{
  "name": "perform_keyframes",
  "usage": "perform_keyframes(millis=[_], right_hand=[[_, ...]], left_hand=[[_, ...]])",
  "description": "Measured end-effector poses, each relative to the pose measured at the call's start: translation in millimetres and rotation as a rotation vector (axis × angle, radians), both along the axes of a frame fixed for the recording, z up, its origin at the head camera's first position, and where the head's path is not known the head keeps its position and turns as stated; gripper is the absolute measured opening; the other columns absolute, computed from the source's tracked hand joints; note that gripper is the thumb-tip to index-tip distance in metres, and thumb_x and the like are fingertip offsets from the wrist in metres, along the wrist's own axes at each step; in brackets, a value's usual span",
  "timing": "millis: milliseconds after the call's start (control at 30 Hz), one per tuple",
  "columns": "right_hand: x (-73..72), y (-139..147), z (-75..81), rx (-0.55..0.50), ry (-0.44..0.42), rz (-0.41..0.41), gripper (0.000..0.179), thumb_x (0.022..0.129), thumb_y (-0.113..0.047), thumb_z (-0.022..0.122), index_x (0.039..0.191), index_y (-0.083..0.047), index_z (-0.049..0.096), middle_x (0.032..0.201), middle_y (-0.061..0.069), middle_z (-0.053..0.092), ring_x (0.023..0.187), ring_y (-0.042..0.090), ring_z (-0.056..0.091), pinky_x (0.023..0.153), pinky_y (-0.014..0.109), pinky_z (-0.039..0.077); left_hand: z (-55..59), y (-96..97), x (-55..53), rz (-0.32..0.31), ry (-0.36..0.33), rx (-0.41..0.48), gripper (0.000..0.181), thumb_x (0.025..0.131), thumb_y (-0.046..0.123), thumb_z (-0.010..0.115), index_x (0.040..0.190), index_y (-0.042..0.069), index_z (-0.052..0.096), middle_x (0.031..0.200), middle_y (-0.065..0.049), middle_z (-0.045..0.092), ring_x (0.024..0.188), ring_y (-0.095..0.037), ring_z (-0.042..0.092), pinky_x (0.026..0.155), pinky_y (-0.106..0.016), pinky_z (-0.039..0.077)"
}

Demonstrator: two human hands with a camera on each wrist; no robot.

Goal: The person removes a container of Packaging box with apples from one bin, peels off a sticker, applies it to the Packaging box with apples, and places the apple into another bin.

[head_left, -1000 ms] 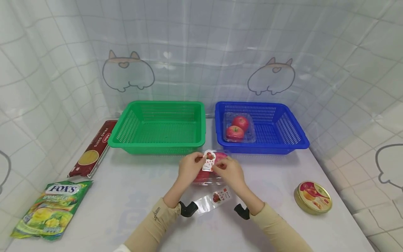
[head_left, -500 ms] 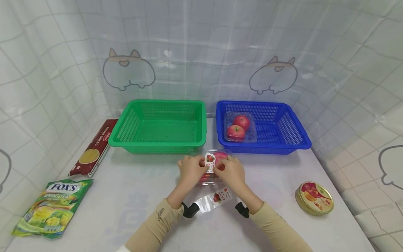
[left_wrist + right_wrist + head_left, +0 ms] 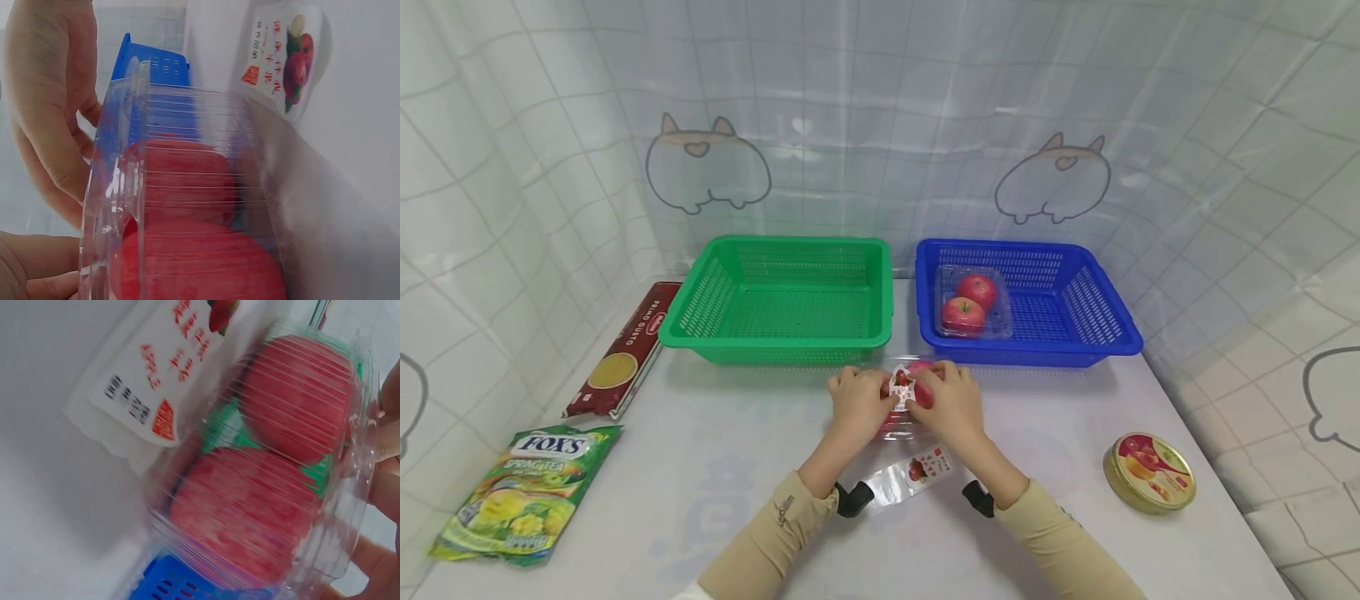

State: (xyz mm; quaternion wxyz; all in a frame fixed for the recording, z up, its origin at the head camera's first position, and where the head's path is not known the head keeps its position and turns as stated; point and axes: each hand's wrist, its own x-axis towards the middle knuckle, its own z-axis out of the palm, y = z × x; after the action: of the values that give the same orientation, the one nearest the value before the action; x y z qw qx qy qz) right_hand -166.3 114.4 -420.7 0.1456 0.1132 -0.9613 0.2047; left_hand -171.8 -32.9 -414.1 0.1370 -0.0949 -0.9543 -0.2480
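A clear plastic box [image 3: 912, 432] with red apples [image 3: 244, 515] inside sits on the table, in front of the two baskets. Over its lid is a white apple sticker [image 3: 902, 393]. My left hand [image 3: 859, 403] pinches the sticker at its left side, fingers bent, thumb on the label. The right hand [image 3: 951, 402] holds the opposite side the same way, close to the lid. In the left wrist view, fingers from both hands meet the lid's edge. A shiny backing strip [image 3: 891, 487] with another apple label lies just nearer than the box.
A green basket [image 3: 778, 342] stands behind at left. The blue basket [image 3: 1037, 346] at right contains another clear box of apples [image 3: 964, 315]. Pasta [image 3: 623, 354] and a FOX'S candy bag [image 3: 523, 496] lie far left; a round tin [image 3: 1150, 472] sits at right.
Both hands have drawn closer together and lower over the lid. The sticker, earlier held up flat between the fingers, now lies more against the box and is more covered by the fingers.
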Motion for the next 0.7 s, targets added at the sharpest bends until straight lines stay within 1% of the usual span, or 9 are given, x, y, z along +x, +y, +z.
perform_keyframes(millis=[100,133,200,267,333,400,500,600,700], right_hand=[[0.7,0,-2.5,0.008,-0.027,0.020,0.040,0.076,-0.031,0.071,0.114,-0.019,0.067,0.129,0.018,0.049,0.115,0.039,0.041,0.089,0.055,0.034],[1.2,1,-3.4,0.014,-0.041,0.020,0.041,0.078,-0.031,0.069,0.117,-0.020,0.066,0.133,0.019,0.045,0.119,0.041,0.037,0.091,0.057,0.031],[1.6,1,-5.9,0.021,-0.065,0.015,0.041,0.080,-0.031,0.066,0.119,-0.021,0.064,0.139,0.019,0.040,0.125,0.043,0.032,0.093,0.060,0.027],[2.1,2,-7.4,0.022,-0.079,0.012,0.040,0.082,-0.031,0.064,0.121,-0.021,0.063,0.141,0.019,0.038,0.127,0.043,0.029,0.094,0.061,0.026],[2.9,3,-7.8,0.016,-0.085,0.016,0.040,0.082,-0.031,0.063,0.122,-0.021,0.062,0.142,0.020,0.036,0.129,0.043,0.026,0.095,0.062,0.024],[3.4,3,-8.3,0.009,-0.091,0.022,0.040,0.083,-0.030,0.062,0.122,-0.021,0.062,0.142,0.020,0.036,0.130,0.043,0.025,0.095,0.063,0.023],[4.3,3,-8.2,-0.006,-0.100,0.027,0.041,0.083,-0.032,0.062,0.123,-0.022,0.061,0.143,0.020,0.034,0.131,0.043,0.023,0.096,0.064,0.023],[4.3,4,-10.0,-0.019,-0.131,0.021,0.042,0.084,-0.033,0.061,0.125,-0.024,0.059,0.145,0.019,0.032,0.133,0.043,0.020,0.097,0.065,0.021],[5.0,6,-10.5,-0.035,-0.165,0.008,0.043,0.085,-0.035,0.059,0.127,-0.025,0.057,0.146,0.019,0.029,0.133,0.044,0.020,0.097,0.066,0.020]], left_hand=[[-1.9,-0.9,-1.1,-0.033,0.024,-0.003,0.043,0.071,0.019,0.078,0.111,0.009,0.064,0.071,0.001,0.062,0.090,-0.030,0.051,0.077,-0.043,0.030],[-2.4,-1.1,-1.1,-0.046,0.028,-0.020,0.047,0.072,0.019,0.077,0.116,0.011,0.061,0.071,0.001,0.061,0.091,-0.030,0.051,0.077,-0.043,0.031],[-3.0,-1.6,-1.3,-0.077,0.029,-0.054,0.050,0.076,0.019,0.074,0.123,0.014,0.058,0.074,0.000,0.060,0.092,-0.029,0.050,0.078,-0.043,0.031],[-3.3,-2.0,-0.6,-0.100,0.030,-0.111,0.041,0.079,0.021,0.071,0.119,0.018,0.062,0.082,-0.002,0.060,0.092,-0.029,0.049,0.077,-0.042,0.031],[-3.7,-2.7,-0.2,-0.111,0.027,-0.157,0.032,0.082,0.023,0.067,0.114,0.020,0.066,0.091,-0.006,0.059,0.092,-0.028,0.046,0.076,-0.042,0.031],[-4.4,-3.8,-0.8,-0.108,0.013,-0.170,0.030,0.083,0.024,0.064,0.113,0.020,0.067,0.097,-0.008,0.055,0.094,-0.029,0.043,0.076,-0.042,0.030],[-5.3,-6.4,-1.6,-0.091,-0.025,-0.158,0.034,0.083,0.027,0.063,0.116,0.019,0.066,0.110,-0.013,0.052,0.102,-0.032,0.040,0.079,-0.045,0.029],[-6.5,-10.0,-2.1,-0.077,-0.069,-0.139,0.040,0.083,0.029,0.061,0.122,0.019,0.062,0.124,-0.016,0.047,0.113,-0.036,0.035,0.084,-0.048,0.028],[-7.6,-14.1,-2.6,-0.071,-0.084,-0.119,0.043,0.082,0.029,0.059,0.124,0.021,0.061,0.131,-0.019,0.042,0.119,-0.039,0.030,0.087,-0.051,0.026]])
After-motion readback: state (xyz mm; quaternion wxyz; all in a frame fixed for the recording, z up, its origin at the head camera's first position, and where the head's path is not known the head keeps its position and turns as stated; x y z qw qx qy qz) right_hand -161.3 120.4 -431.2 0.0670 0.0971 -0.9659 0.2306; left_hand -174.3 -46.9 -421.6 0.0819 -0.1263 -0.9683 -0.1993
